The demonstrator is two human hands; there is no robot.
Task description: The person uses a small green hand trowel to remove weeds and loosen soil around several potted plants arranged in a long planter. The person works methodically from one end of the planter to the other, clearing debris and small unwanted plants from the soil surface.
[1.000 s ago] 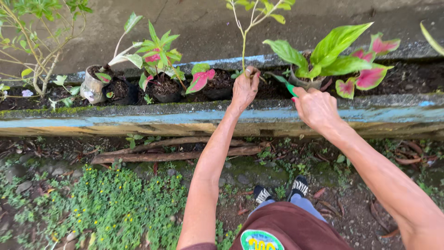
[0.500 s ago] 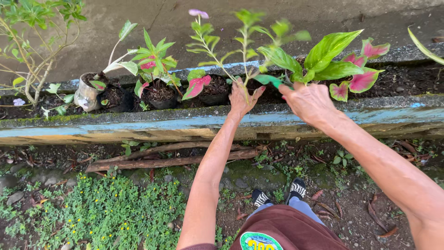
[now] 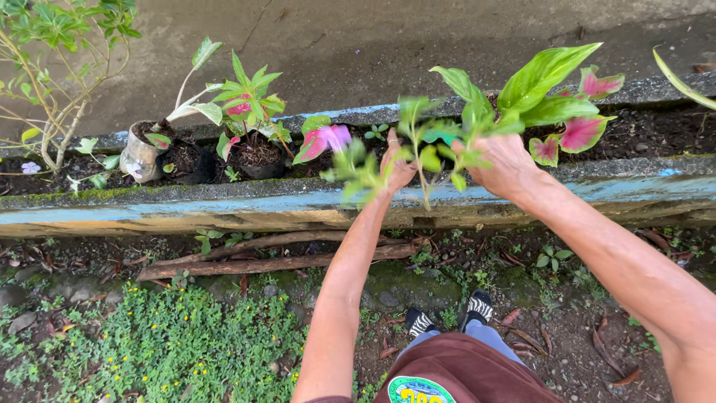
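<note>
A thin leafy green plant stem [image 3: 422, 153], blurred by motion, is tipped toward me over the front wall of the concrete planter [image 3: 224, 209]. My left hand [image 3: 397, 169] is closed around its lower part, with small leaves spilling left of the fingers. My right hand [image 3: 507, 164] grips the same bunch of leaves from the right; whether it also holds something else is hidden. Both hands hover just above the planter's blue-painted front edge. Right behind my right hand grows a big plant [image 3: 548, 93] with green and pink leaves.
In the planter soil stand a pink-and-green plant in a dark pot [image 3: 253, 149] and a cut plastic bottle pot [image 3: 139, 153]. A thin shrub [image 3: 52, 89] is at far left. Sticks [image 3: 261, 263] lie on the ground below, beside low weeds [image 3: 164, 336] and my feet [image 3: 447, 317].
The stem stood upright in the planter a second ago. It has since swung down and toward me, and both hands have moved slightly nearer, closing on it.
</note>
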